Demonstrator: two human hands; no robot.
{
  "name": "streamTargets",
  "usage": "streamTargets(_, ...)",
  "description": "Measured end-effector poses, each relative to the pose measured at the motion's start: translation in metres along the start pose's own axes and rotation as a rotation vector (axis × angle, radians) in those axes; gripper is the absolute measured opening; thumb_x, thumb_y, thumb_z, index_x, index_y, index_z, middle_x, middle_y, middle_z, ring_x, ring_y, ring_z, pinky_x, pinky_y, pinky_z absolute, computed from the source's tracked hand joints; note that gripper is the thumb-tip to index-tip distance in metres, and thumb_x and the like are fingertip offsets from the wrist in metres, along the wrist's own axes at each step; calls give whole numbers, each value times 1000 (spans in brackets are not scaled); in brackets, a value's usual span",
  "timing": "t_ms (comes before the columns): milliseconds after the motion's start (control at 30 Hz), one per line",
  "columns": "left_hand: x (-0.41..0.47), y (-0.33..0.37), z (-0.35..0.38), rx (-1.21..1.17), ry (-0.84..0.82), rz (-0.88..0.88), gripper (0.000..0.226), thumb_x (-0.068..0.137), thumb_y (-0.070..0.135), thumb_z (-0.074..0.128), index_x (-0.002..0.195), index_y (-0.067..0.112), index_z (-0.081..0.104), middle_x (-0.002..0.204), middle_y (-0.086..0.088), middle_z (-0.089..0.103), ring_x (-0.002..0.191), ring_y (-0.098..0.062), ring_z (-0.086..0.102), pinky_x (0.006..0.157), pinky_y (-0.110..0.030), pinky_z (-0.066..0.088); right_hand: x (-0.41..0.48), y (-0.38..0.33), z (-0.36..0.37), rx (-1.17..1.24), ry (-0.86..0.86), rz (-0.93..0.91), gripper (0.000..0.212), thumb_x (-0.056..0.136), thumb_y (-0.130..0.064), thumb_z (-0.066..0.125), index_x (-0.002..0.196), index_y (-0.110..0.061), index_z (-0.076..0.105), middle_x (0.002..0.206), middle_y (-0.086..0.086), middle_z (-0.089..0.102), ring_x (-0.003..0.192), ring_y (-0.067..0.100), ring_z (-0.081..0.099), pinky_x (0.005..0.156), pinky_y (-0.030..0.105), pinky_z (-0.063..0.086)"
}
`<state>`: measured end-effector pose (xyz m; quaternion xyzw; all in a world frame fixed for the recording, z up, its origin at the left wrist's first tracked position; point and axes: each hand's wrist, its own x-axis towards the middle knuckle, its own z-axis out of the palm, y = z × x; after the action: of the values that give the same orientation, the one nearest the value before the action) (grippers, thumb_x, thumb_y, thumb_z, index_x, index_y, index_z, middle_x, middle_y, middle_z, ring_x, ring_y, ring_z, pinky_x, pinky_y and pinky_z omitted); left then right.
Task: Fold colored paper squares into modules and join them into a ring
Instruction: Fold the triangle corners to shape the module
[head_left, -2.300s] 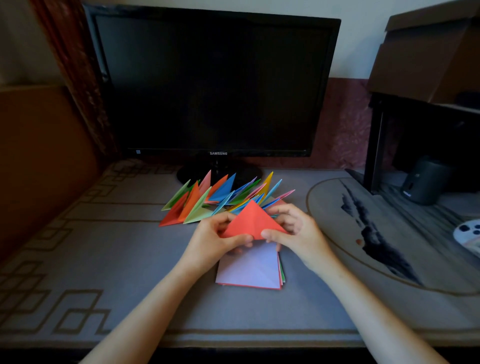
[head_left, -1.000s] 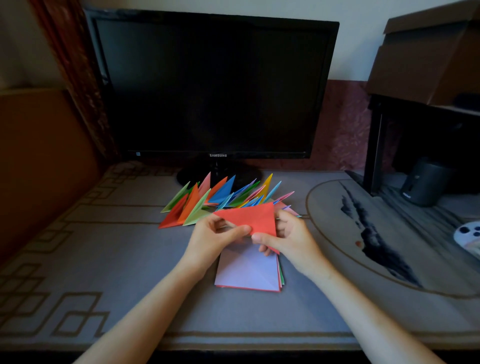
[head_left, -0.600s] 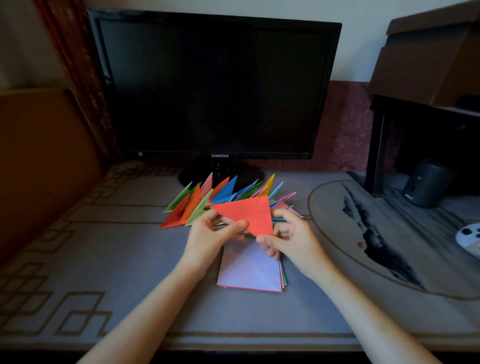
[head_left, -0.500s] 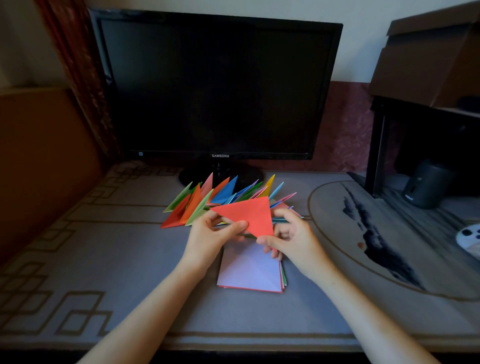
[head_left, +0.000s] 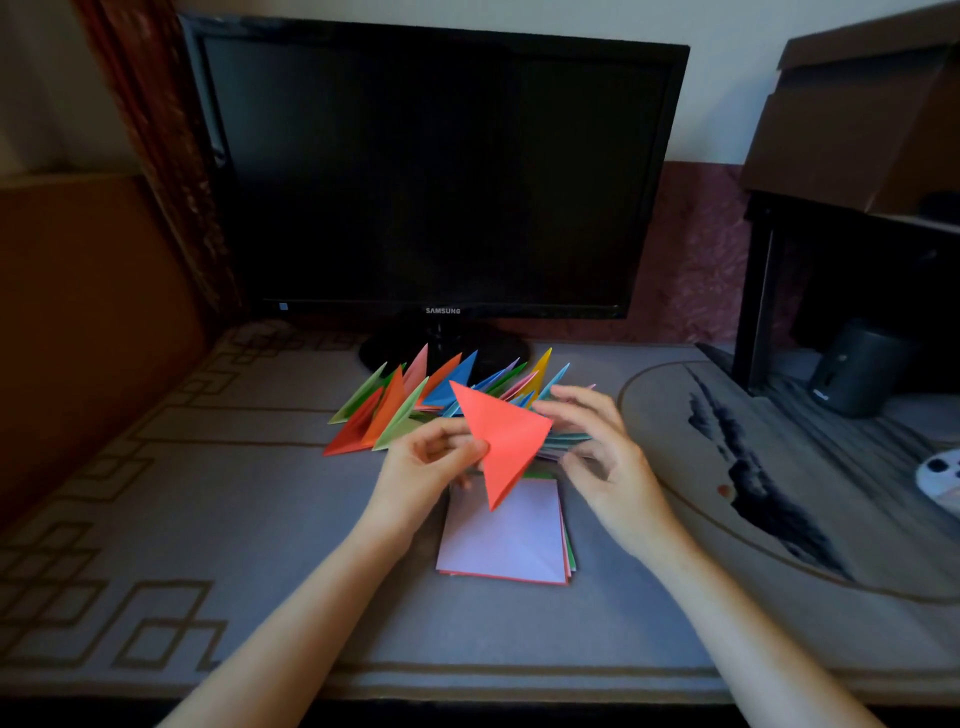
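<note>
My left hand (head_left: 431, 460) pinches a red paper triangle (head_left: 501, 439) by its left edge and holds it above the desk, one tip pointing down. To the triangle's right hovers my right hand (head_left: 597, 447), blurred, fingers spread and relaxed; whether its fingertips touch the paper's right corner I cannot tell. Under both hands lies a stack of paper squares (head_left: 511, 535) with a pale lilac sheet on top. Behind the hands, a fan of several folded triangles (head_left: 410, 405) in green, orange, red, blue and yellow lies on the desk.
A black monitor (head_left: 436, 171) stands at the back, its stand just behind the folded triangles. A dark shelf unit (head_left: 852, 249) and a small black speaker (head_left: 857, 369) are at the right. A brown panel (head_left: 93, 322) borders the left. The grey patterned mat (head_left: 218, 530) covers the desk.
The red triangle has turned so one tip points down. My right hand has let go of it and moved a little right; my left hand keeps its pinch.
</note>
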<state>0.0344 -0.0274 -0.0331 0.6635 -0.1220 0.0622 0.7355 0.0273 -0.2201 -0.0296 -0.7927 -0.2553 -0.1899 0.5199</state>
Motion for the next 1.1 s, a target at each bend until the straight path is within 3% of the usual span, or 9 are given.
streamTargets(133,-1,1,-1,-35,-31,-24,15,84,-6,60,90,6,66,68,5,70,59,-6,62,54,-18,50,2,9,3,-35,-64,-23,25,76,-1,70,95,-18,71,130,-3,47,107,9,54,89,22,46)
streamTargets(300,-2,1,1,-29,-110,-64,14,83,-5,60,89,6,68,71,-2,70,62,-10,64,60,-19,53,2,5,5,89,-37,71,22,75,-1,72,82,-22,71,109,-3,63,101,9,60,88,23,47)
streamTargets(500,-3,-2,1,-26,-187,-122,12,85,9,59,92,11,68,80,-6,73,74,-15,70,73,-23,56,2,4,9,128,-23,127,7,77,-8,71,75,-13,67,78,17,64,68,8,56,67,16,44)
streamTargets(567,-4,0,4,-81,-189,-136,13,86,13,57,92,7,68,82,-5,73,77,-17,70,72,-23,56,1,5,8,130,-33,154,9,82,-6,67,73,-5,64,71,15,60,58,9,53,61,16,43)
streamTargets(667,-7,5,5,-18,-199,-85,20,71,19,69,89,10,69,78,-1,73,74,-13,69,70,-22,55,0,4,8,153,-31,184,10,85,-5,64,76,-2,63,65,5,58,52,6,51,58,17,43)
streamTargets(767,-7,4,5,76,-181,-69,18,72,1,74,86,8,67,70,2,71,67,-10,68,65,-21,55,-1,6,10,132,-47,212,13,85,-10,66,73,-7,61,60,-6,54,54,7,49,57,21,43)
streamTargets(900,-6,1,4,114,-147,-55,10,78,3,70,86,8,66,69,0,70,70,-14,70,65,-24,57,-2,5,12,151,-69,235,11,84,-9,67,78,-15,60,59,-10,56,55,6,50,56,22,43)
streamTargets(1100,-6,1,4,128,-201,-32,11,79,0,69,84,10,65,66,3,70,66,-8,67,61,-19,53,2,2,11,289,-20,251,46,72,3,75,105,-21,53,64,1,61,59,22,60,50,29,48)
